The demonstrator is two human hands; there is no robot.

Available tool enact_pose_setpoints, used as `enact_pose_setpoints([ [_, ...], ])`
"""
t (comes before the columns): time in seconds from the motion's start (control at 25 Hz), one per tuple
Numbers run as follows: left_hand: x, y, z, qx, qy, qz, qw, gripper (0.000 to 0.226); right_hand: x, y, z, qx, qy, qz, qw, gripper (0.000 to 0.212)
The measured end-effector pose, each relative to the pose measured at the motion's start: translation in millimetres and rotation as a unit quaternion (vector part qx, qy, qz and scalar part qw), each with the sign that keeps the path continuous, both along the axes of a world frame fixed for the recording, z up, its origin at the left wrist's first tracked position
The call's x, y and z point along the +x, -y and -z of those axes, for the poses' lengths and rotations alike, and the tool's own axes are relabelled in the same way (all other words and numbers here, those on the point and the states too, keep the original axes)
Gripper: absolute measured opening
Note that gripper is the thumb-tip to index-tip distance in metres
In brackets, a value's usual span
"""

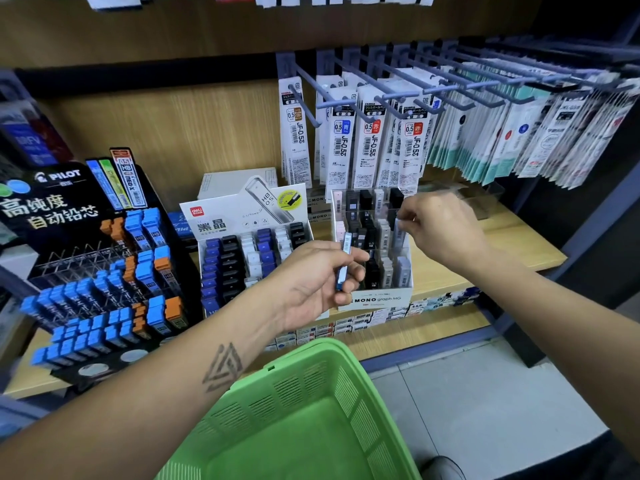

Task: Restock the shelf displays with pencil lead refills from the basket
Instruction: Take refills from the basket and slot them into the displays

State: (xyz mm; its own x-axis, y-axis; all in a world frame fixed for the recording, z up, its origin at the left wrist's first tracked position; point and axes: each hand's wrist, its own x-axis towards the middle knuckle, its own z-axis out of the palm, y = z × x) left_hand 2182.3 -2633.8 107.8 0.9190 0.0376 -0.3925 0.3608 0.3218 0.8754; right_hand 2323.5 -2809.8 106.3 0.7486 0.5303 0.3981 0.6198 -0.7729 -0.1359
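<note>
Basket, green, one, nearest; no stock shows in the visible part. Left hand, above basket: fingers pinch one blue refill upright, waiting. Right hand, beyond, over MONO box: fingertips pinch one clear-grey refill at a right-hand row. Judgement: lower it straight into its own colour's slot, label forward, then pass the blue one across (no forcing). Displays on shelf: three, being MONO box, Deli box left of it, Pilot rack further left.
</note>
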Motion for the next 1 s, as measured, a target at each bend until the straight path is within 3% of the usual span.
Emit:
enact_pose_setpoints([
  [0.24, -6, -4, -5, 0.006, 0.020, 0.019, 1.000, 0.025, -2, -6, 12, -0.116, 0.091, 0.018, 0.989, 0.012],
  [0.36, -11, -8, -10, -0.010, 0.022, 0.050, 0.998, 0.026, -15, -18, 0, -0.054, 0.125, -0.014, 0.991, 0.008],
  [0.44, -18, -12, -14, -0.019, 0.026, 0.055, 0.998, 0.024, -35, -36, -20, 0.089, -0.023, -0.074, 0.993, 0.012],
  [0.52, -24, -19, -20, -0.032, 0.042, 0.019, 0.998, 0.017, -58, -58, -34, 0.256, -0.282, -0.104, 0.919, 0.007],
  [0.6, -30, -34, -25, -0.009, 0.075, -0.054, 0.996, 0.016, -77, -81, -38, 0.319, -0.404, -0.096, 0.852, 0.012],
  [0.76, -54, -77, -31, 0.094, 0.135, -0.170, 0.972, 0.008, -107, -124, -47, 0.348, -0.522, -0.142, 0.765, 0.012],
  [0.88, -77, -113, -40, 0.060, 0.160, -0.232, 0.957, 0.010, -131, -160, -53, 0.371, -0.576, -0.192, 0.703, 0.013],
  [1.0, -100, -145, -48, 0.083, 0.155, -0.269, 0.947, 0.005, -146, -194, -51, 0.423, -0.557, -0.194, 0.688, 0.012],
])
